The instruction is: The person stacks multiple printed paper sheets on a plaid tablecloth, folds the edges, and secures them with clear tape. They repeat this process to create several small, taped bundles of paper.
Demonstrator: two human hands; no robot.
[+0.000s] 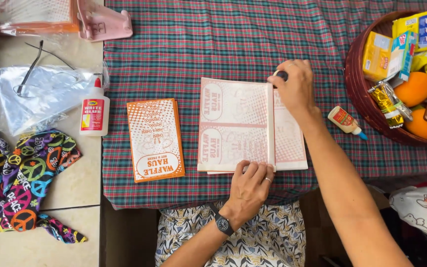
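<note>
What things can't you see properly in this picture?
- Head view: the small dark thing in the right hand; the fingers hide most of it.
- The basket is cut off by the right edge, so part of its contents is missing.
- The paper's lower edge under the left hand is covered by the fingers.
- The pink object at the top is cut off.

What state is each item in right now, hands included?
Left hand: pressing flat on the paper bag's near edge.
Right hand: gripping a dark-tipped glue stick.
Pale paper bag: flat, flap folded.
Orange paper bag: lying flat, untouched.
White glue bottle: upright, capped.
Small glue bottle: lying down.
</note>
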